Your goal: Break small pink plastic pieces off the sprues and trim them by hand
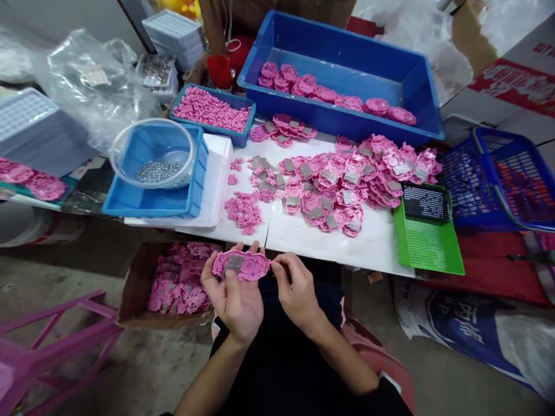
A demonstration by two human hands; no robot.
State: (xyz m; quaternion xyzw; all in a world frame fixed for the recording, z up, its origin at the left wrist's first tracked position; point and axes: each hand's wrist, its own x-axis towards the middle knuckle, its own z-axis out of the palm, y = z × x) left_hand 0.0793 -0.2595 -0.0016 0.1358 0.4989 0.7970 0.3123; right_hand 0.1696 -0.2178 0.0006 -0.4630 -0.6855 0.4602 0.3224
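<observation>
Left hand [234,297] is curled under a flat pink plastic part [241,264] with scalloped edges and a grey metal plate set in it, thumb laid on top. Right hand [297,292] is pinched shut at that part's right end, fingertips on its edge; whether it also grips a small item there cannot be told. The part sits between both hands, off the desk and just short of its near edge.

Beside the left hand, lower down, a brown cardboard box [134,289] holds more pink parts with grey plates. Just beyond the hands lies the white desk [303,237], bare along its near edge. Further out, a loose heap of pink parts [347,185] with metal inserts, and small pink pieces [245,211] scattered beyond the left hand.

Out past the left hand, a clear round bowl [151,153] holding small metal bits sits inside a blue tray [150,199]; behind it a smaller blue tray [212,110] is filled with small pink pieces. Farthest out, a large blue bin [347,63] holds a row of pink parts. Beyond the right hand, a green mesh tray [427,242] carries a dark perforated block, with a blue slotted basket [507,179] beside it.
</observation>
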